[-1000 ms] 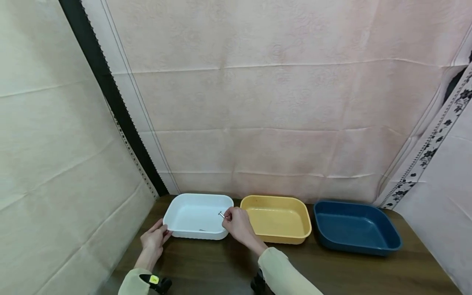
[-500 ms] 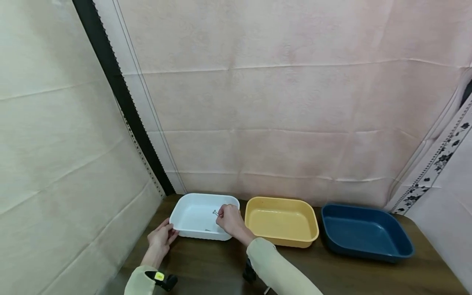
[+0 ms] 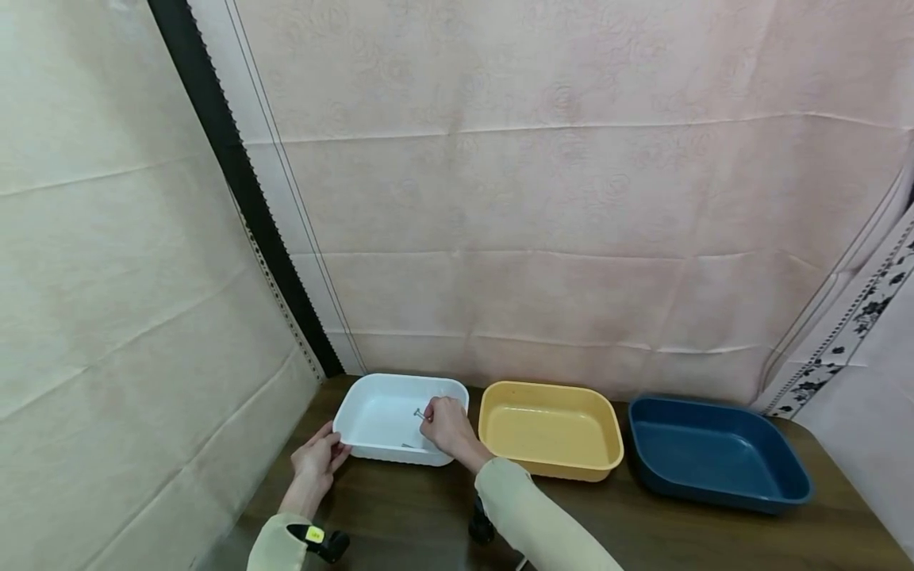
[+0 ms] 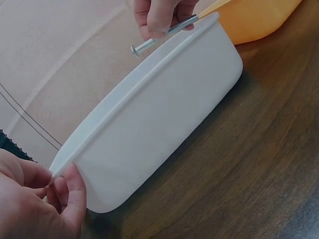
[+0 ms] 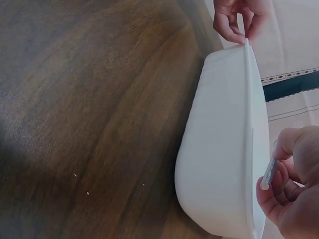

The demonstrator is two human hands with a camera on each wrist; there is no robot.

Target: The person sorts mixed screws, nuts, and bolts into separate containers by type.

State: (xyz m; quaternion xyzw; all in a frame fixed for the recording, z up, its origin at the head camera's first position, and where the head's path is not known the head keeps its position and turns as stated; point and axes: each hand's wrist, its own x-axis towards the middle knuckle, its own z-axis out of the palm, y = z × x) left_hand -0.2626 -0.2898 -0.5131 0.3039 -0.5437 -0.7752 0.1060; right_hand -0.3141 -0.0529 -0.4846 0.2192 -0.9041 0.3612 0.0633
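My right hand [image 3: 450,428] holds a silver bolt [image 4: 144,47] between thumb and fingers, over the right part of the white tray [image 3: 378,400]. Its head points left in the head view, and the threaded end [image 5: 269,175] shows beside the fingers in the right wrist view. My left hand [image 3: 312,461] pinches the tray's rim at the front left corner, thumb and fingers on either side of it in the left wrist view. A small metal piece [image 3: 408,446] lies inside the tray near its front wall, partly hidden by that wall.
A yellow tray [image 3: 550,460] stands just right of the white one, and a blue tray [image 3: 721,485] further right. All sit on a dark wooden table [image 3: 400,523]. Pale cloth [image 3: 528,198] hangs behind and at both sides.
My right hand has moved left with the bolt, from the white tray's right edge to over its inside. The head view has shifted slightly. My left hand stays at the rim.
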